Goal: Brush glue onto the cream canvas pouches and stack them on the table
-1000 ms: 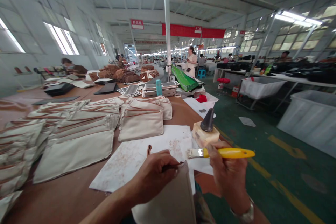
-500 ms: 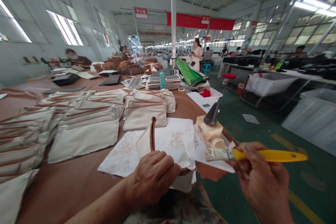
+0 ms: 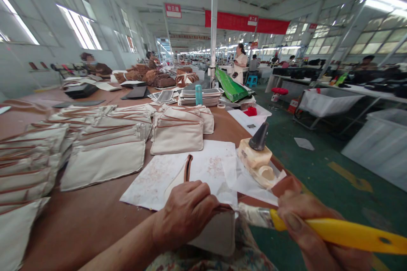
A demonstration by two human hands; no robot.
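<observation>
My left hand [image 3: 189, 216] is closed on a cream fabric pouch [image 3: 219, 233] with brown trim, at the front edge of the table. A brown-edged end of the pouch stands up beyond my knuckles. Between the fingers of my right hand [image 3: 305, 224] is a brush [image 3: 346, 233] with a yellow handle; its pale bristles point left, close to the pouch's right edge. Beneath the pouch's far part lies a white sheet [image 3: 143, 186] with brown smears. A cream container [image 3: 254, 156] with a dark cone on top sits right of the sheet.
Stacks of cream pouches [image 3: 104, 161] cover the table's left and middle. Farther back are a light blue bottle [image 3: 199, 95] and a green bag [image 3: 232, 87]. White bins [image 3: 330, 101] stand on the green floor at right. Other people work in the background.
My right hand has come lower and nearer with the brush, whose bristles moved down and left towards the pouch. More of the pouch's near panel shows below my left hand.
</observation>
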